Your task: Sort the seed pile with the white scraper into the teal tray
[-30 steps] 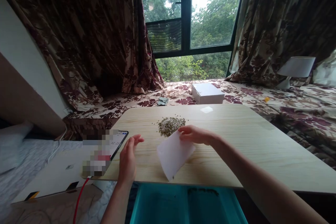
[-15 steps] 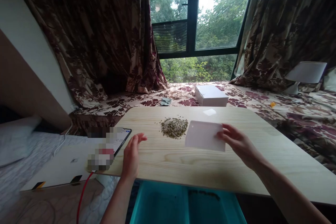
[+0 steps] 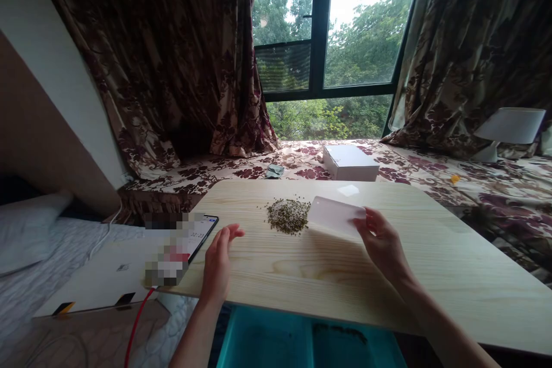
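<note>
A thin white rectangular card point(image 3: 335, 217), perhaps plastic, is pinched at its right end by my right hand point(image 3: 382, 241). Its left edge comes close to a heap of small green and white grains point(image 3: 288, 216) on the light wooden table point(image 3: 276, 267); whether they touch I cannot tell. My left hand point(image 3: 221, 256) is held over the table's left part with nothing in it, thumb and fingers apart, between the grains and a phone point(image 3: 202, 236). Below the table's front edge is a teal container point(image 3: 267, 336) with two compartments; dark bits lie in the right one.
Behind the table, a white box point(image 3: 351, 164) and a small crumpled packet point(image 3: 275, 171) rest on the floral-covered ledge. A lamp point(image 3: 509, 126) stands at the right. A red cable point(image 3: 137, 322) hangs near the phone, beside a pale flat box point(image 3: 101, 273).
The card has tilted to a flatter angle, and my right hand has turned with it. My left hand remains nearly in place. The whole view has shifted slightly.
</note>
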Tool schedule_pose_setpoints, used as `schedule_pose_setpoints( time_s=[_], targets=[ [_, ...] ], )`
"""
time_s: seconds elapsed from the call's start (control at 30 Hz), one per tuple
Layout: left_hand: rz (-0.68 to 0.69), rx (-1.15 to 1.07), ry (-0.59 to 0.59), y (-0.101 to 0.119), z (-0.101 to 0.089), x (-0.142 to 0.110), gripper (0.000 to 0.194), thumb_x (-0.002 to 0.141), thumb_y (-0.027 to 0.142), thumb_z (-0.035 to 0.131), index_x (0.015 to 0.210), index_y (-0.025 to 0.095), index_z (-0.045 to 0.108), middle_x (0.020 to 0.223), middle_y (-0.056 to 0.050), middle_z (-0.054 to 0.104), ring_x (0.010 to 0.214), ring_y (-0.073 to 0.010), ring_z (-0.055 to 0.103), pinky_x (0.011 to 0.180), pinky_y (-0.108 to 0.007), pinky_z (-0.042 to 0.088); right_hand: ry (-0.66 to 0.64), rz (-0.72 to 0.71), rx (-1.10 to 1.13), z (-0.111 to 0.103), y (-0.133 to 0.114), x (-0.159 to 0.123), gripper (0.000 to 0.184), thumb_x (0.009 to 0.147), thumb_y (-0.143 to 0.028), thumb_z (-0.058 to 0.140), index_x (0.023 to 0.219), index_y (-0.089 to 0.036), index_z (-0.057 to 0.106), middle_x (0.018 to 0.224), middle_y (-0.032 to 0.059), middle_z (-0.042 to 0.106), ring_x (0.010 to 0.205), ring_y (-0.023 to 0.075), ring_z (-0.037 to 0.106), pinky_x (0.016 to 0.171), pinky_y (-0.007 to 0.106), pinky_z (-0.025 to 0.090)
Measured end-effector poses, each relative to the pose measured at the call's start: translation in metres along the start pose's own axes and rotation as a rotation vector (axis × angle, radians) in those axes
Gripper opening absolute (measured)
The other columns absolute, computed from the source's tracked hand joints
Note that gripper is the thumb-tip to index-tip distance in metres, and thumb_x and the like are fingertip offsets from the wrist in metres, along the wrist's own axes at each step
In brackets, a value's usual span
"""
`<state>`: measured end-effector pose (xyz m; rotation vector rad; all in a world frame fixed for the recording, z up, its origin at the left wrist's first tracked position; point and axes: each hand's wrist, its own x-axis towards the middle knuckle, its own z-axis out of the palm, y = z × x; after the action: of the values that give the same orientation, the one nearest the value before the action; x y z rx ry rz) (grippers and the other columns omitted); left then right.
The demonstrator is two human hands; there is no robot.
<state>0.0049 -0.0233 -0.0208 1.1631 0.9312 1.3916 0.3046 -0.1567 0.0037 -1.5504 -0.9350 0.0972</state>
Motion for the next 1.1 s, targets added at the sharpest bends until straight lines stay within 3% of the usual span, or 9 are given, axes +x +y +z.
schedule_pose_setpoints(
  time_s=[0.4, 0.63, 1.1],
  targets=[
    [-0.014, 0.004, 0.010, 0.002, 0.001, -0.002, 0.049, 0.079, 0.058, 0.057, 0.099, 0.014, 0.067, 0.089, -0.006, 0.071, 0.098, -0.0209, 0.065, 0.100, -0.037, 0.042, -0.038, -0.017, -0.074, 0.006, 0.005, 0.000, 0.039, 0.080, -0.042, 0.056, 0.111, -0.018, 0.057, 0.088, 0.0105, 0.071, 0.081, 0.0247, 0.067, 0.077, 0.041, 0.051],
    [-0.013, 0.005, 0.008, 0.004, 0.003, -0.003, 0.048, 0.079, 0.057, 0.057, 0.098, 0.014, 0.067, 0.090, -0.007, 0.072, 0.097, -0.0212, 0.065, 0.100, -0.038, 0.042, -0.073, -0.010, -0.020, 0.005, -0.004, -0.005, 0.035, 0.079, -0.043, 0.058, 0.105, -0.019, 0.057, 0.087, 0.0099, 0.071, 0.081, 0.0243, 0.069, 0.072, 0.038, 0.053],
    [-0.010, 0.019, 0.001, 0.006, 0.003, -0.004, 0.050, 0.079, 0.058, 0.056, 0.099, 0.014, 0.066, 0.087, -0.007, 0.071, 0.098, -0.0222, 0.065, 0.101, -0.040, 0.041, -0.020, 0.038, -0.039, 0.001, -0.003, -0.007, 0.038, 0.077, -0.044, 0.057, 0.107, -0.020, 0.056, 0.085, 0.0083, 0.071, 0.076, 0.0221, 0.067, 0.067, 0.035, 0.052]
  ],
)
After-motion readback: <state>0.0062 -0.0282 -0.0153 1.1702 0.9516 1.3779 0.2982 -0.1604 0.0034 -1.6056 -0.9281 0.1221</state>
